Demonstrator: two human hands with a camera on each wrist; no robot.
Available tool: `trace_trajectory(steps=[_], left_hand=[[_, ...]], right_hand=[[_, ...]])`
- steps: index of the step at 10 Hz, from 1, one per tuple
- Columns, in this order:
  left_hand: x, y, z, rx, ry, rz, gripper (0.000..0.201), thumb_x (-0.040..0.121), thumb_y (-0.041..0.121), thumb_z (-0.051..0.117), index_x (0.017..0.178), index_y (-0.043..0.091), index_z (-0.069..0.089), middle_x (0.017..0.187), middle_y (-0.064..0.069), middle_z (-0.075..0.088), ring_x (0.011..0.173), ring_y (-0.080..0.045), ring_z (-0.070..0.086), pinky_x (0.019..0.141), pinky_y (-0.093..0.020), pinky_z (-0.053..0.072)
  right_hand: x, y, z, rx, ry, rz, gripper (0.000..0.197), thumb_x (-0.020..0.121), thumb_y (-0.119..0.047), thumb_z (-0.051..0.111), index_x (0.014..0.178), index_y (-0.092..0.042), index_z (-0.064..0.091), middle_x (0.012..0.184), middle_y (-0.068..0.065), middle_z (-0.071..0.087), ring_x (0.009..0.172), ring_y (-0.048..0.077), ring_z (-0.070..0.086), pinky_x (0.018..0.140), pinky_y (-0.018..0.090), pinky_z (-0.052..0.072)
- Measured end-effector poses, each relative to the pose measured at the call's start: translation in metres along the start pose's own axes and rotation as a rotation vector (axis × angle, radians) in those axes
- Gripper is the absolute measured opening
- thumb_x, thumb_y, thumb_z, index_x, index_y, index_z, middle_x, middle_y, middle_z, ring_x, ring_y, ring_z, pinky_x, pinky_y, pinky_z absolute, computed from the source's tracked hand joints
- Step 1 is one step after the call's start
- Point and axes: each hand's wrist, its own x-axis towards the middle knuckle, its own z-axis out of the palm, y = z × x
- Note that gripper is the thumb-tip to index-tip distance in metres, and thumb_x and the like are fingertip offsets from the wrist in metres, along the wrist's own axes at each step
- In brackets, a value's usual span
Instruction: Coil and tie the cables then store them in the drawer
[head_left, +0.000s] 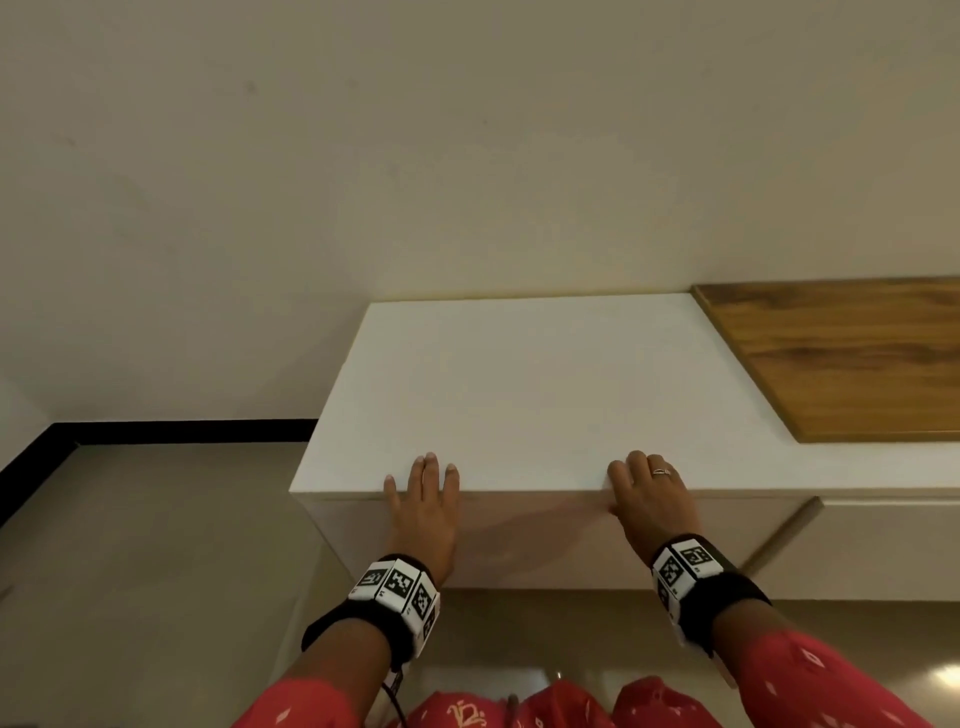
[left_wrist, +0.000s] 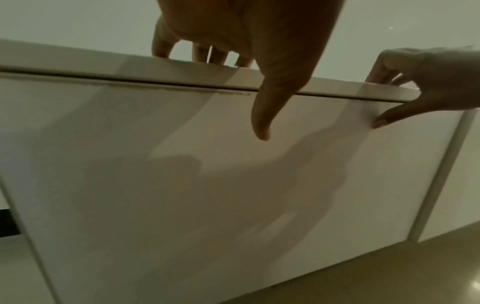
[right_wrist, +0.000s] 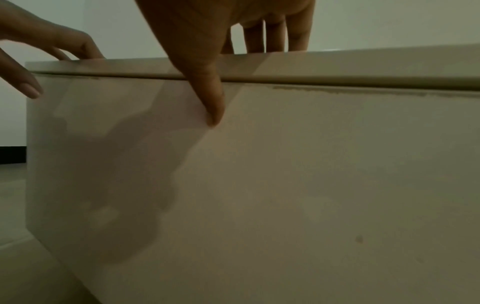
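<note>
A white drawer front (head_left: 519, 540) sits under the cabinet's white top (head_left: 519, 389), with only a thin dark gap between them. My left hand (head_left: 423, 499) lies with straight fingers on the top's front edge and its thumb points down the drawer front (left_wrist: 182, 185). My right hand (head_left: 649, 499), with a ring on one finger, rests the same way further right, its thumb touching the drawer front (right_wrist: 311, 185). Neither hand holds anything. No cable shows in any view.
A brown wooden panel (head_left: 857, 358) lies on the top at the right. Another white drawer front (head_left: 883, 551) adjoins on the right. Grey floor (head_left: 130, 571) with black skirting (head_left: 156, 431) lies to the left, and a plain wall stands behind.
</note>
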Motion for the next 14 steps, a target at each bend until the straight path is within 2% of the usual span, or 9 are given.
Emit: trace_trajectory(steps=[2,3,4,5,7,9,11,12,14], left_hand=[[-0.004,-0.006,-0.014,0.001,-0.077,0.052,0.102,0.079,0.038,0.065,0.145,0.012,-0.009,0.155,-0.016,-0.012,0.144,-0.031,-0.011,0.113,-0.057,0.0],[-0.007,-0.009,-0.018,-0.015,-0.076,0.065,0.102,0.079,0.041,0.064,0.145,0.012,-0.009,0.155,-0.015,-0.011,0.144,-0.03,-0.011,0.114,-0.055,-0.001],[-0.008,-0.008,-0.011,-0.028,0.041,0.074,0.101,0.075,0.053,0.061,0.145,0.011,0.003,0.155,-0.018,0.002,0.144,-0.031,0.003,0.113,-0.057,0.008],[-0.002,-0.014,0.004,-0.096,0.158,0.093,0.092,0.055,0.062,0.064,0.128,0.011,0.041,0.133,-0.018,0.053,0.125,-0.031,0.046,0.092,-0.058,0.044],[0.004,-0.031,0.031,-0.251,0.35,0.179,0.065,0.067,0.04,0.046,0.129,0.019,0.041,0.138,-0.006,0.039,0.128,-0.021,0.034,0.101,-0.043,0.028],[-0.008,-0.031,0.016,-0.311,0.172,0.192,0.074,0.067,0.037,0.049,0.136,0.015,0.037,0.142,-0.01,0.041,0.133,-0.023,0.03,0.111,-0.037,0.01],[-0.016,-0.038,-0.016,-0.168,-0.141,0.258,0.092,0.055,0.037,0.062,0.138,0.009,0.034,0.142,-0.015,0.039,0.132,-0.028,0.027,0.114,-0.04,0.012],[-0.008,-0.043,-0.047,-0.125,-0.336,0.245,0.106,0.038,0.046,0.074,0.131,0.009,0.04,0.135,-0.015,0.048,0.125,-0.031,0.043,0.099,-0.047,0.043],[0.007,-0.05,-0.121,-0.124,-0.612,0.219,0.082,0.087,0.029,0.051,0.146,0.02,-0.005,0.157,-0.008,-0.002,0.145,-0.024,0.001,0.117,-0.049,0.002]], right_hand=[[-0.004,-0.005,-0.009,-0.034,-0.06,-0.018,0.066,0.027,-0.016,0.091,0.079,-0.01,0.052,0.072,0.009,0.059,0.063,0.027,0.059,0.061,0.036,0.055],[-0.012,-0.006,-0.016,-0.036,-0.177,-0.009,0.061,0.053,-0.033,0.084,0.102,-0.007,0.059,0.099,0.012,0.062,0.091,0.03,0.06,0.084,0.038,0.052],[-0.017,-0.002,-0.013,-0.074,-0.181,-0.014,0.078,0.037,-0.034,0.087,0.102,0.0,0.061,0.097,0.022,0.065,0.085,0.037,0.063,0.077,0.043,0.057],[-0.015,0.002,-0.008,-0.028,-0.215,-0.065,0.076,0.05,-0.037,0.077,0.11,-0.001,0.048,0.103,0.026,0.063,0.091,0.04,0.061,0.082,0.046,0.055],[-0.018,0.013,0.005,0.055,-0.146,-0.097,0.064,0.067,-0.036,0.041,0.119,0.001,0.043,0.11,0.028,0.06,0.108,0.037,0.043,0.097,0.044,0.032],[-0.02,0.024,-0.022,0.053,-0.307,-0.153,0.07,0.066,-0.038,0.046,0.125,0.0,0.041,0.12,0.024,0.055,0.116,0.034,0.04,0.088,0.041,0.053],[-0.006,0.019,-0.058,0.063,-0.692,-0.15,0.107,0.038,-0.042,0.085,0.126,0.002,0.042,0.124,0.03,0.056,0.113,0.041,0.057,0.08,0.038,0.057],[0.009,0.015,-0.084,0.183,-0.79,-0.099,0.085,0.083,-0.031,0.058,0.145,-0.005,0.006,0.154,0.022,0.006,0.144,0.034,0.009,0.116,0.038,0.023],[0.03,0.022,-0.131,0.247,-0.94,0.042,0.072,0.09,-0.022,0.049,0.146,-0.012,0.005,0.154,0.013,0.014,0.144,0.028,0.008,0.117,0.036,0.019]])
